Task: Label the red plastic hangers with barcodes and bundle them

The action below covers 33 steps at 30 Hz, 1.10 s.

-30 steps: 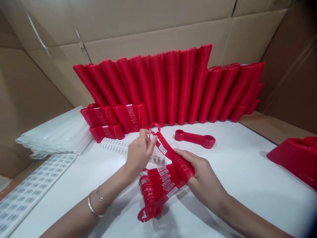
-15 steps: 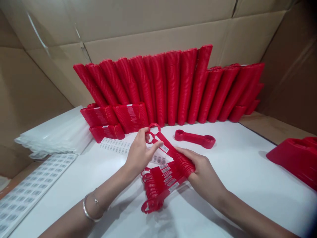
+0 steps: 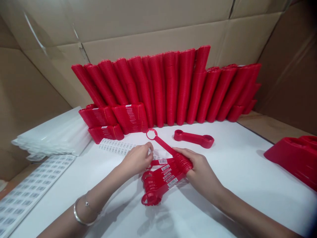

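In my right hand [image 3: 203,175] is a fanned stack of flat red plastic pieces with ring-shaped ends [image 3: 170,173], gripped at the right end. Several of them carry white barcode labels [image 3: 172,182]. The top piece [image 3: 163,144] sticks out up and left and shows no label. My left hand [image 3: 137,158] is closed, its fingertips curled beside the left end of a labelled piece; what they pinch, if anything, is hidden. Partly behind that hand lies a barcode sticker sheet [image 3: 116,147].
Tall stacks of red pieces [image 3: 158,89] line the back, with shorter bundles [image 3: 130,117] at left. A red two-ended holder [image 3: 194,138] lies beyond my right hand. Clear plastic bags [image 3: 54,132] and another sticker sheet [image 3: 37,191] are left; a red block [image 3: 292,158] is right. Cardboard walls surround the white table.
My left hand has left the top piece's ring and moved down and slightly left, fingers now curled. The labelled piece has swung down toward the others, and an unlabelled piece now sticks out.
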### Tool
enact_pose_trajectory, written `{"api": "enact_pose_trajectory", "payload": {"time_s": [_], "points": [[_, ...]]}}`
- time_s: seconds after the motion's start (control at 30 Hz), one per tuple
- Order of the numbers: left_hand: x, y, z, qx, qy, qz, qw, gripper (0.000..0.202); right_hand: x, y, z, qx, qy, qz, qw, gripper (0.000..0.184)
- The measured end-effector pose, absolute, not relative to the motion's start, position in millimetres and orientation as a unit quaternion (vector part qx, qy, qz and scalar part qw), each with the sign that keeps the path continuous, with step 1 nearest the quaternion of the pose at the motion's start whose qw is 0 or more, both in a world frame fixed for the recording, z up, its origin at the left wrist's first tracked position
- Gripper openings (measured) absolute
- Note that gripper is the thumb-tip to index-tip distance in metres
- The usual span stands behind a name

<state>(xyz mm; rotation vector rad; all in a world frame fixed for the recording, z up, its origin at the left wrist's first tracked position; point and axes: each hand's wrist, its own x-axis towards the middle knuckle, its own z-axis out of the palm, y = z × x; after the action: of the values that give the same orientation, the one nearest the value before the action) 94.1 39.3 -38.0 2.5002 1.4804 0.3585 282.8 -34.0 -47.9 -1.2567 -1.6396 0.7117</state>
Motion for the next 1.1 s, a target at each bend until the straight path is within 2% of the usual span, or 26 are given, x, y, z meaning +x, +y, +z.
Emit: {"api": "enact_pose_trajectory", "payload": {"time_s": [0.13, 0.43, 0.63, 0.87, 0.97, 1.1], "points": [[96.0, 50.0, -53.1, 0.856, 0.489, 0.144, 0.088, 0.026, 280.0, -35.3, -48.3, -0.501, -0.663, 0.323, 0.452, 0.061], [95.6, 57.2, -60.5, 0.863, 0.439, 0.194, 0.158, 0.016, 283.9, -28.4, -49.9, -0.514, -0.619, 0.382, 0.455, 0.063], [97.8, 64.0, -67.3, 0.865, 0.450, 0.177, 0.137, 0.023, 284.4, -27.3, -52.4, -0.519, -0.614, 0.394, 0.445, 0.063], [98.3, 64.7, -71.2, 0.853, 0.452, 0.219, 0.146, 0.016, 285.5, -25.3, -53.8, -0.516, -0.614, 0.399, 0.444, 0.063], [97.2, 64.2, -67.1, 0.846, 0.440, 0.241, 0.180, 0.013, 286.7, -23.9, -54.7, -0.514, -0.610, 0.405, 0.447, 0.064], [98.2, 55.2, -47.3, 0.812, 0.415, 0.258, 0.318, 0.009, 287.7, -23.5, -54.0, -0.514, -0.609, 0.399, 0.454, 0.064]]}}
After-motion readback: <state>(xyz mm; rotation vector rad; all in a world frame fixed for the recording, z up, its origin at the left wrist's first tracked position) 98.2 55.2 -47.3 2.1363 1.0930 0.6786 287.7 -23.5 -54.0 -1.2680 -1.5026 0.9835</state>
